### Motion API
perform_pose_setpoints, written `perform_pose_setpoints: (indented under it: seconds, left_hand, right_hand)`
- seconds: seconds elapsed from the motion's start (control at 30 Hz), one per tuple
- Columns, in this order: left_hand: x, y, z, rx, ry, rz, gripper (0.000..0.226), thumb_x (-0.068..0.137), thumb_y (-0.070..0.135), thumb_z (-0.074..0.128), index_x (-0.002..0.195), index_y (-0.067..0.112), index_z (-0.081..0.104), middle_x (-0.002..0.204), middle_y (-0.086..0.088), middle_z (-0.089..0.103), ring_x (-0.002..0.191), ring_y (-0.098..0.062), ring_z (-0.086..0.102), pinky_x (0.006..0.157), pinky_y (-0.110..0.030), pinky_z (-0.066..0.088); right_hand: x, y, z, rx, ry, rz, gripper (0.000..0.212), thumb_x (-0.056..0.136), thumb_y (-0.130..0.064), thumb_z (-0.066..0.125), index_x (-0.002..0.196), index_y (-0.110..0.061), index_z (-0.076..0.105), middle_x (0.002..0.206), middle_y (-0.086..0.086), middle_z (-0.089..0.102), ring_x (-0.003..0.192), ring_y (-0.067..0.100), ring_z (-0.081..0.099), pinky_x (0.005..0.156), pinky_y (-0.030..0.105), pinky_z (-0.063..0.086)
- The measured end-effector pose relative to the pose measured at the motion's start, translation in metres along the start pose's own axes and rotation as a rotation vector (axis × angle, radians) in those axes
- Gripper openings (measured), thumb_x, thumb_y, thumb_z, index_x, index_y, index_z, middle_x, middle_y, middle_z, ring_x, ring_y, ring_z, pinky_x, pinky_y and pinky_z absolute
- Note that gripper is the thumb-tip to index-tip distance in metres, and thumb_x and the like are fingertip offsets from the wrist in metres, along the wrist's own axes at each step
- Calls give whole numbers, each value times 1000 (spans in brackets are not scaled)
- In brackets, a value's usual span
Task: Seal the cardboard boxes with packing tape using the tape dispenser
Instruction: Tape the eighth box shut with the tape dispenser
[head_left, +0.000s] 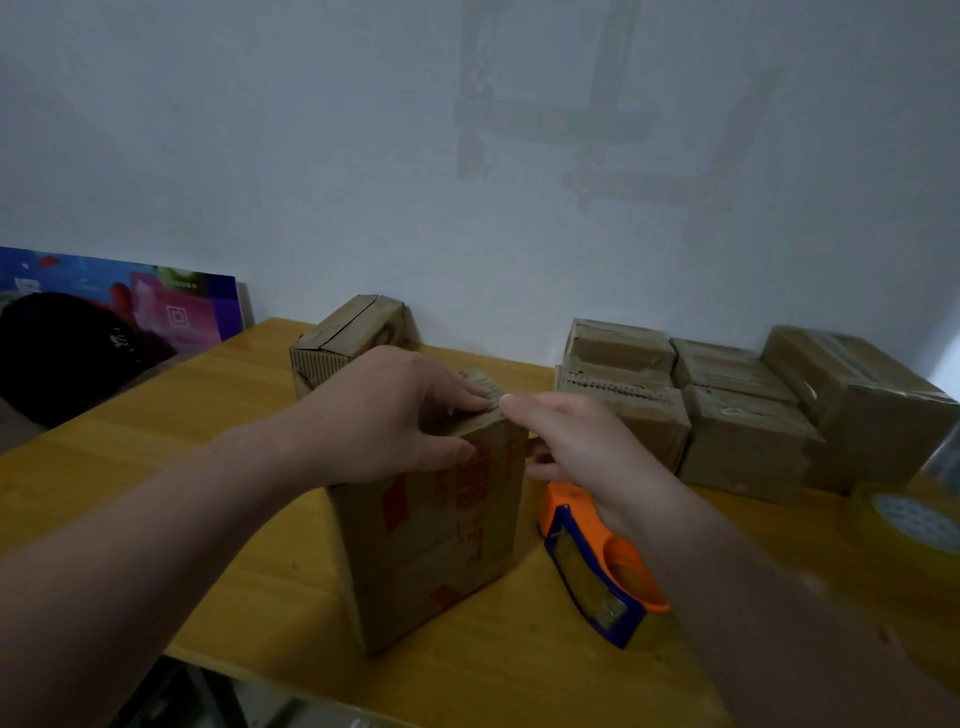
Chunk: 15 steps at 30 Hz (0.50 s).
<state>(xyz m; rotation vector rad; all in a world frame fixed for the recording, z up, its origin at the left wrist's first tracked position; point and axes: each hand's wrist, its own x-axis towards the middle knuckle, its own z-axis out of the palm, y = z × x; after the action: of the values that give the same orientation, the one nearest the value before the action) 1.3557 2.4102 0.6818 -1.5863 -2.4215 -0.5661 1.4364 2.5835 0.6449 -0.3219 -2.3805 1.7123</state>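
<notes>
Pressing box (431, 545) top: left hand (395, 410) spread flat | right hand (576, 441), seemingly straight-fingered, at 3 o'clock edge | judged light, stiff; grip sidewalls

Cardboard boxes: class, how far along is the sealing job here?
Done: the stacked boxes at back right look taped. In hand: left hand and right hand press the top of the upright box. Left: the back-left box shows an untaped seam; the tape dispenser lies idle.
</notes>
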Motion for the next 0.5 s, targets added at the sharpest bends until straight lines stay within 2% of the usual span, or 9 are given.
perform_pose_setpoints:
  seconds: [0.1, 0.17, 0.2, 0.3, 0.33, 0.4, 0.5]
  left_hand:
    - [5, 2, 4, -2, -16, 7, 41, 80, 36, 69, 120, 31, 63, 120, 22, 61, 107, 10, 49, 85, -1, 38]
    - [8, 5, 5, 15, -34, 2, 42, 81, 38, 67, 122, 31, 61, 122, 21, 60, 108, 5, 53, 92, -15, 44]
    - [9, 5, 6, 22, -41, -2, 43, 81, 39, 67, 123, 31, 61, 123, 21, 60, 108, 5, 53, 93, -17, 44]
    - [10, 4, 7, 30, -41, -9, 43, 81, 40, 66, 123, 31, 60, 124, 22, 59, 109, 5, 52, 93, -13, 41]
    - [10, 3, 7, 26, -38, -10, 43, 81, 40, 66, 123, 31, 60, 123, 22, 59, 109, 5, 52, 92, -12, 40]
    - [10, 0, 8, 17, -35, -14, 43, 82, 43, 64, 123, 31, 61, 123, 22, 59, 109, 5, 52, 92, -13, 41]
    - [10, -2, 8, -29, -32, -13, 42, 87, 54, 51, 115, 27, 68, 119, 20, 63, 103, 2, 58, 90, -23, 49]
  right_hand:
    - [2, -1, 4, -21, 91, 48, 22, 93, -36, 57, 81, -24, 69, 90, 2, 71, 91, 15, 64, 91, 41, 53]
    - [5, 1, 7, -79, 161, 49, 35, 94, -38, 54, 84, -10, 72, 94, 14, 71, 91, 27, 66, 90, 49, 53]
    - [8, 2, 7, -119, 188, 32, 41, 94, -39, 53, 87, -3, 71, 95, 19, 70, 92, 33, 65, 87, 53, 52]
    - [12, 0, 8, -253, 227, -39, 54, 96, -41, 47, 81, 7, 66, 82, 26, 66, 86, 42, 63, 77, 57, 53]
    - [14, -1, 8, -296, 226, -56, 56, 97, -41, 46, 72, 7, 64, 70, 24, 63, 82, 43, 63, 75, 56, 54]
    - [15, -3, 7, -394, 244, -92, 58, 99, -40, 42, 54, -4, 52, 52, 11, 47, 73, 42, 63, 73, 52, 55]
    - [16, -4, 8, -559, 306, -142, 59, 100, -43, 36, 49, -14, 43, 48, 6, 46, 64, 32, 66, 66, 44, 53]
